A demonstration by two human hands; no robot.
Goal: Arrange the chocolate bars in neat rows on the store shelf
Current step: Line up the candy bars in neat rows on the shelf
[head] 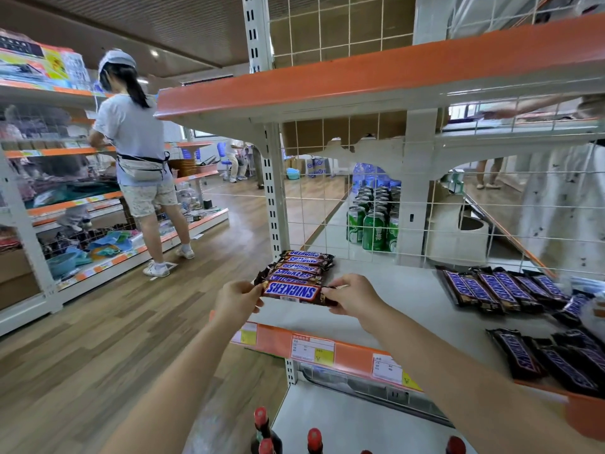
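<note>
1. Step in hand: placing one chocolate bar at the near end of a started row on the left part of the shelf. By my reading the task is well short of done.
2. Left hand: fingers curled, pinching the bar's left end.
3. Right hand: fingers curled, pinching the bar's right end.
4. Bar held: label up, long axis running left to right along the shelf front, parallel to the bars behind it. The lettering reads upside down from here, its top toward the aisle. It sits just in front of the row; whether it rests on the shelf or is held just above it I cannot tell.
5. Bars still loose: one group at the right back, another near the right front edge, long axes running roughly front to back, unevenly.
6. Next move, as I judge: set the bar flush against its neighbour, ends level, then fetch another from the right.
</note>
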